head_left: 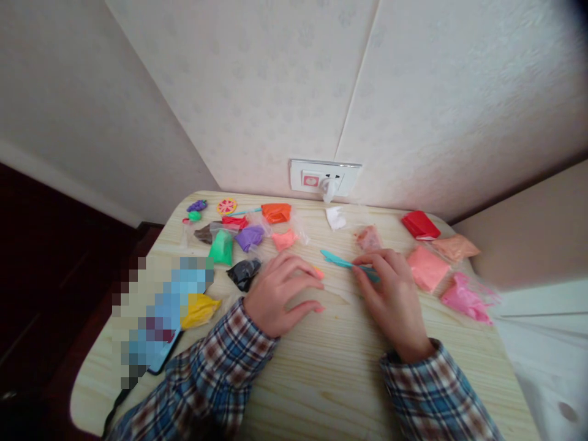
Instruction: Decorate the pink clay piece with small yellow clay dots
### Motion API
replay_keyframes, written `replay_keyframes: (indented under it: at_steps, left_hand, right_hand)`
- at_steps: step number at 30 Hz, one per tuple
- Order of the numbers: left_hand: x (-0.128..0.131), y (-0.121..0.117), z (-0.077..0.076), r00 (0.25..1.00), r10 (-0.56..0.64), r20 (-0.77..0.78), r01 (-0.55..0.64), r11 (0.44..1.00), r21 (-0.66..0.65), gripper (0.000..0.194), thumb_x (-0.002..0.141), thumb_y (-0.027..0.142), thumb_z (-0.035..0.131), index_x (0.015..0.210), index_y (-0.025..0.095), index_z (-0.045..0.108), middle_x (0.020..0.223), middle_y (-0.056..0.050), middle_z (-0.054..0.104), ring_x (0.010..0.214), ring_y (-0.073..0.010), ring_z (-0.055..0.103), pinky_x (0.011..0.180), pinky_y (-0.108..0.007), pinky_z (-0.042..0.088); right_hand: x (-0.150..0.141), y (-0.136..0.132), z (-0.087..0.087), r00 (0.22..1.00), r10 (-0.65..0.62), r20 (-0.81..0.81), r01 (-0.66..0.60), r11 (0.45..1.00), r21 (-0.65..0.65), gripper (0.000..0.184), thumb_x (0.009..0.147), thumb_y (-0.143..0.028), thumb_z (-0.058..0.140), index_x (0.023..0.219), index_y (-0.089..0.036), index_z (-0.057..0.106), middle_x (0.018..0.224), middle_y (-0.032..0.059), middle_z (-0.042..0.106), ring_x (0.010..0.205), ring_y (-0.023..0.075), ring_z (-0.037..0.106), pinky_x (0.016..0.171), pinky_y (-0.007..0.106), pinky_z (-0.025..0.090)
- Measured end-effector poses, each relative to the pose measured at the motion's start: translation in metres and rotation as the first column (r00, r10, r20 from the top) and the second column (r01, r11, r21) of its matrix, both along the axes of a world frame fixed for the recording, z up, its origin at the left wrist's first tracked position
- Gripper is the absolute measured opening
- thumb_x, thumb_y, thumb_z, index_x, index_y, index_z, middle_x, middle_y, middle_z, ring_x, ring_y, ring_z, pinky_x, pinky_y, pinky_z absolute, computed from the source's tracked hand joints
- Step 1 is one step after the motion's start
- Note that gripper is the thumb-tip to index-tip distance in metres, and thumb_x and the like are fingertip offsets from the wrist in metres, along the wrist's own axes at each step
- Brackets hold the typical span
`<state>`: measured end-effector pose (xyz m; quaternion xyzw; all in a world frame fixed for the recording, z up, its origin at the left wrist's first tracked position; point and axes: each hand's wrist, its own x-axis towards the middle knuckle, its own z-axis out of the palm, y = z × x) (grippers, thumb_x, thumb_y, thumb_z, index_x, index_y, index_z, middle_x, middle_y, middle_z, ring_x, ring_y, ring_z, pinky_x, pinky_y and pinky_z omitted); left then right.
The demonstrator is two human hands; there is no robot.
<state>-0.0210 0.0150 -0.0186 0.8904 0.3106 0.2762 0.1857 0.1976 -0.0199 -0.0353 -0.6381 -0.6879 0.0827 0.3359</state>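
We are pinching a blue tool (pixel 336 260) in our right hand (pixel 392 295), maybe getting it ready, likely needing care next. Left of it, our left hand (pixel 279 293) is curving wide.

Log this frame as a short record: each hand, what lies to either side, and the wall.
Left hand: fingers curled, thumb apart, beside small orange piece
Right hand: thumb and fingers at light-blue tool; grip unclear
Left side: green bag, purple bag, black bag, yellow bag
Right side: red packet, pink bag
Wall: socket with white plug
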Motion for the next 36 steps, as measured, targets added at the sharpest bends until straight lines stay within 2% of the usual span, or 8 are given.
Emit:
replay_keyframes:
  at_steps: [5,17,20,23,26,29,32,36]
  left_hand:
    - [-0.003,-0.001,-0.002,0.993,-0.119,-0.017,0.117,0.99,-0.077,0.024,0.075,0.034,0.074,0.093,0.019,0.066,0.106,-0.009,0.067,0.101,-0.0245,0.055,0.092,-0.043,0.047]
    - [0.004,-0.006,-0.013,0.996,-0.083,0.019,0.084,0.993,-0.082,0.005,0.079,0.024,0.068,0.082,0.019,0.068,0.104,-0.008,0.065,0.102,-0.0236,0.053,0.09,-0.041,0.046]
    - [0.009,-0.007,-0.002,0.994,-0.051,0.093,0.059,0.995,-0.084,0.009,0.076,0.025,0.074,0.079,0.019,0.068,0.095,-0.006,0.068,0.096,-0.0193,0.059,0.089,-0.035,0.049]
    - [0.003,-0.009,0.024,0.989,0.004,0.148,0.006,0.998,-0.068,0.009,0.077,0.024,0.073,0.08,0.018,0.068,0.088,-0.004,0.07,0.089,-0.0156,0.063,0.089,-0.031,0.05]
    - [-0.03,-0.008,0.055,0.987,0.079,0.141,-0.076,0.997,-0.026,0.006,0.084,0.024,0.066,0.082,0.018,0.066,0.085,-0.004,0.07,0.087,-0.016,0.063,0.085,-0.031,0.051]
    - [-0.09,0.003,0.072,0.971,0.231,0.055,-0.233,0.971,0.043,0.006,0.085,0.023,0.064,0.088,0.018,0.066,0.087,-0.005,0.07,0.087,-0.018,0.063,0.084,-0.034,0.05]
    - [-0.157,0.024,0.065,0.912,0.403,-0.082,-0.395,0.914,0.094,0.015,0.087,0.03,0.061,0.089,0.016,0.066,0.087,-0.005,0.068,0.082,-0.0193,0.062,0.075,-0.034,0.05]
    - [-0.222,0.047,0.032,0.827,0.484,-0.285,-0.483,0.872,0.079,0.021,0.09,0.034,0.06,0.095,0.014,0.064,0.093,-0.004,0.066,0.083,-0.017,0.063,0.074,-0.036,0.054]
  right_hand:
    - [0.001,0.0,-0.001,1.0,-0.002,-0.017,0.002,1.0,0.007,0.007,0.089,-0.021,0.053,0.09,-0.021,0.061,0.092,0.0074,0.06,0.089,0.0253,0.056,0.076,0.04,0.046]
    - [0.004,0.001,-0.007,0.999,0.012,-0.049,-0.011,1.0,0.025,0.011,0.09,-0.03,0.053,0.09,-0.021,0.06,0.092,0.0072,0.06,0.089,0.0257,0.057,0.077,0.041,0.046]
    - [0.007,0.001,-0.009,0.998,0.012,-0.059,-0.01,0.999,0.034,0.014,0.091,-0.033,0.052,0.089,-0.021,0.06,0.09,0.0069,0.061,0.088,0.0255,0.058,0.077,0.04,0.046]
    - [0.011,0.001,-0.012,0.998,-0.009,-0.067,0.012,0.999,0.044,0.017,0.091,-0.035,0.051,0.09,-0.021,0.061,0.091,0.0067,0.061,0.087,0.0249,0.058,0.076,0.039,0.046]
    - [0.014,0.002,-0.015,0.997,-0.023,-0.071,0.027,0.998,0.051,0.019,0.091,-0.036,0.05,0.09,-0.022,0.061,0.093,0.0069,0.061,0.089,0.0246,0.058,0.076,0.038,0.046]
    - [0.016,0.004,-0.017,0.997,-0.024,-0.079,0.028,0.998,0.052,0.02,0.091,-0.037,0.049,0.089,-0.022,0.061,0.093,0.007,0.062,0.089,0.0244,0.059,0.077,0.038,0.047]
    - [0.016,0.006,-0.019,0.995,-0.031,-0.092,0.036,0.998,0.055,0.021,0.091,-0.037,0.049,0.089,-0.021,0.062,0.092,0.0071,0.062,0.089,0.0243,0.059,0.077,0.038,0.047]
    - [0.017,0.006,-0.019,0.994,-0.039,-0.099,0.044,0.998,0.046,0.022,0.09,-0.039,0.049,0.089,-0.022,0.062,0.093,0.007,0.063,0.087,0.024,0.059,0.076,0.038,0.047]
